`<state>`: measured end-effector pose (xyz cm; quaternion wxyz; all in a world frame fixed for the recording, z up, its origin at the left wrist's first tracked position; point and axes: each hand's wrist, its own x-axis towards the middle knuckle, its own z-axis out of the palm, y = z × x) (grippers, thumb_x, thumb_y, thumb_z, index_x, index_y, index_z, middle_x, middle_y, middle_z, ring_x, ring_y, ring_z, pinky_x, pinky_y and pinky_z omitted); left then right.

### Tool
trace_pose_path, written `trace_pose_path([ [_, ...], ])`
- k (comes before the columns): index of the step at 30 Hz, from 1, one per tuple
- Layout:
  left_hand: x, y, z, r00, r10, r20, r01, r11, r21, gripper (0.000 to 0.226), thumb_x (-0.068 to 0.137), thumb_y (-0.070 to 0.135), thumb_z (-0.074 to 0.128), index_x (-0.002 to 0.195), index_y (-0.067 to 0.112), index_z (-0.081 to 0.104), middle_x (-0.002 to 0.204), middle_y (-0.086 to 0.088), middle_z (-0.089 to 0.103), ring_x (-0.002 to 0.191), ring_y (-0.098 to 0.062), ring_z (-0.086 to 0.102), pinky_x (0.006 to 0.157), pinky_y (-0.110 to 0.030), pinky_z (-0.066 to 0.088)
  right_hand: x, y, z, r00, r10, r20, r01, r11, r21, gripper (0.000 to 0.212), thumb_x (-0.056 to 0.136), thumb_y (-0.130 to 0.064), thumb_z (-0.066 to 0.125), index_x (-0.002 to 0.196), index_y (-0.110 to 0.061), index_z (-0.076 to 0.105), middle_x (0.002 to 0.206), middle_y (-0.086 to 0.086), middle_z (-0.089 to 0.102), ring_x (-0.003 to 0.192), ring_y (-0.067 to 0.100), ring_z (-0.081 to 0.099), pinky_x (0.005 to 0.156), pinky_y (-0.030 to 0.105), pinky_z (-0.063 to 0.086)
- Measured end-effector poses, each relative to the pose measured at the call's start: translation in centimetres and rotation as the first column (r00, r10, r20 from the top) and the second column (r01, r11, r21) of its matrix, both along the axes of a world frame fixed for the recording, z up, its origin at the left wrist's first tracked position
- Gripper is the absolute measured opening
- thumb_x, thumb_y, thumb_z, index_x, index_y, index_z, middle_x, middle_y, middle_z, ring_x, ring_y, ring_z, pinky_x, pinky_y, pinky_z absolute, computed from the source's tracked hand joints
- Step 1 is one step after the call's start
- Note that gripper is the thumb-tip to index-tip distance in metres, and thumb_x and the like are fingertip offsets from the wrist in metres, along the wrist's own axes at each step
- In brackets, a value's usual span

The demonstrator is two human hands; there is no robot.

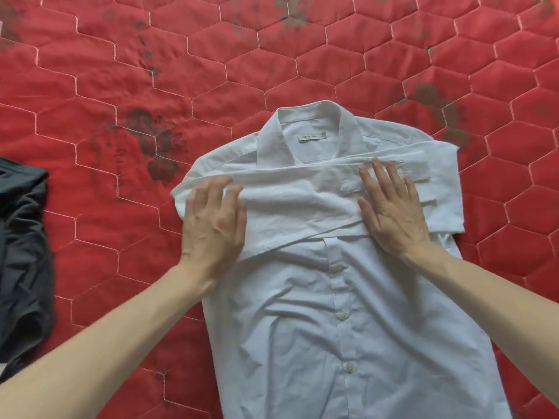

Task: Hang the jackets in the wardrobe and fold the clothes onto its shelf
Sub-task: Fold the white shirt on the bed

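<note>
A white button-up shirt [348,313] lies face up on a red quilted bedspread [121,71], collar away from me. Both sleeves are folded across the chest, one over the other. My left hand [213,228] lies flat on the left shoulder area with its fingers spread and slightly bent on the folded sleeve. My right hand [393,210] presses flat with straight fingers on the sleeve cuffs at the right side of the chest. Neither hand grips the cloth.
A dark grey garment [21,252] lies crumpled at the left edge of the view. The bedspread has dark stains beside the shirt's left shoulder and near its right shoulder. No wardrobe or shelf is in view.
</note>
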<state>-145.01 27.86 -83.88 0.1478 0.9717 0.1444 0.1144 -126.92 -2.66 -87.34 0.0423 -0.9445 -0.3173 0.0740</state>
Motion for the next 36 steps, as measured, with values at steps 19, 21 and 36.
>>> trace_pose_path([
  [19,-19.7,-17.5,-5.6,0.944,-0.181,-0.276,0.177,0.983,-0.039,0.065,0.105,0.046,0.037,0.165,0.025,0.026,0.174,-0.009,0.016,0.159,-0.034,0.019,0.124,-0.06,0.019,-18.5,-6.9,-1.7,0.997,0.077,0.015,-0.077,0.997,0.008,0.066,0.103,-0.052,0.037,0.164,-0.027,0.029,0.173,0.002,0.019,0.159,0.025,0.018,0.121,0.059,0.023],
  [21,-23.4,-18.2,-6.2,0.94,-0.19,-0.284,0.188,0.982,-0.033,0.063,0.107,0.051,0.029,0.165,0.028,0.025,0.173,-0.01,0.019,0.158,-0.037,0.021,0.121,-0.065,0.021,-20.5,-8.2,-2.1,1.0,-0.012,-0.021,0.012,1.0,-0.015,0.067,0.103,-0.055,0.036,0.165,-0.03,0.025,0.174,-0.001,0.016,0.16,0.023,0.013,0.124,0.058,0.016],
  [36,-29.2,-24.1,-3.2,0.878,-0.245,-0.411,0.296,0.953,0.066,0.071,0.101,0.043,0.04,0.16,0.004,0.033,0.17,-0.016,0.024,0.155,-0.032,0.033,0.125,-0.054,0.019,-25.4,-20.9,-0.7,0.979,0.133,-0.151,-0.14,0.989,-0.038,0.07,0.103,-0.056,0.031,0.166,-0.027,0.019,0.175,0.002,0.007,0.162,0.025,0.003,0.126,0.051,0.003],
])
